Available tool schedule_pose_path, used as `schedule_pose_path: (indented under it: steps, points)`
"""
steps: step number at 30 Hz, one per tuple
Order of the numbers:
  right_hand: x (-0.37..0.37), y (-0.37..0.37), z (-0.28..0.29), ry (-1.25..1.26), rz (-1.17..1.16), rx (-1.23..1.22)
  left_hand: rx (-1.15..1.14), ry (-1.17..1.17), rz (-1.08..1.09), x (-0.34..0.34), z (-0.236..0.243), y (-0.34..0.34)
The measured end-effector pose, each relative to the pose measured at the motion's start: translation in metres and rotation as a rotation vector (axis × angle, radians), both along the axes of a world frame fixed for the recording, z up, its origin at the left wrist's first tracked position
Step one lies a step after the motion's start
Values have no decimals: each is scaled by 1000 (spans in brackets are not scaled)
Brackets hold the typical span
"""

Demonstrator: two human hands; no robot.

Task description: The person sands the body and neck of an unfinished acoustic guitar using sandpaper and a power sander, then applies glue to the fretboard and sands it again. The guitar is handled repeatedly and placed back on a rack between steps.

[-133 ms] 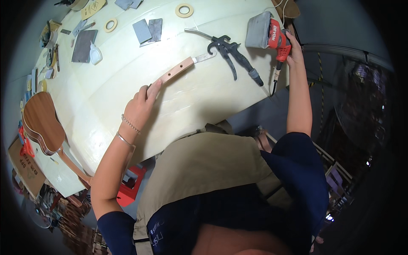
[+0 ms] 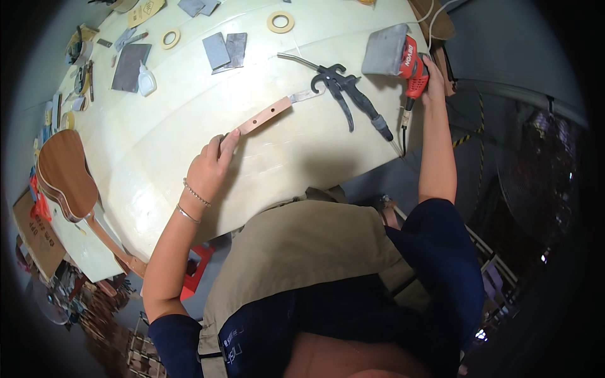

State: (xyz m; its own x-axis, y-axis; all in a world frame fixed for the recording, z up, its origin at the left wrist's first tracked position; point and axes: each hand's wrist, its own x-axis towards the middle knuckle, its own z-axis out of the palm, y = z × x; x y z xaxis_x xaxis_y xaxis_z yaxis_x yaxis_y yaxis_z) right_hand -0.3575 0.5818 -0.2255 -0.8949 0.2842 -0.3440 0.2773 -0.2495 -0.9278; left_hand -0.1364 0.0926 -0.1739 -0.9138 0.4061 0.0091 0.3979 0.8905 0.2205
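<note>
My left hand [image 2: 211,165] is closed around the near end of a wooden-handled tool [image 2: 266,117]. Its pale brown handle has two dark round spots, and a flat metal blade points to the far right. At the right edge of the table, my right hand [image 2: 433,80] grips a red electric sander [image 2: 413,68]. The sander's broad grey pad [image 2: 384,50] faces left, and its black cord drops toward the table edge. Between my hands lies a black air blow gun [image 2: 350,94] with a bent metal nozzle. The tool's blade tip reaches close to the gun's hooked end.
Across the pale table [image 2: 145,189] are tape rolls [image 2: 280,22], sandpaper sheets [image 2: 217,50], a dark sheet [image 2: 129,66] and a small white bottle [image 2: 146,80]. A small guitar [image 2: 66,167] rests at the left edge. Below stands a red object [image 2: 198,268]; a cardboard box [image 2: 38,233] is farther left.
The whole view has shifted slightly, with the table things now a bit lower and farther right. Against the table, the sander has moved a little to the left. Both holds are unchanged.
</note>
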Motion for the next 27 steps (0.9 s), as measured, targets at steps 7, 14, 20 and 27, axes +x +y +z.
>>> schedule_pose_path:
  steps: [7,14,20,27]
  points:
    - [8,0,-19,-39,-99,172,-112,-99,100,5,9,9]
    - [91,-176,48,596,170,897,303,-408,459,13,15,-8]
    - [162,-335,29,629,487,1283,534,-1101,394,-1,25,-54]
    - [110,-284,42,352,-175,1186,748,-718,482,-12,65,-88]
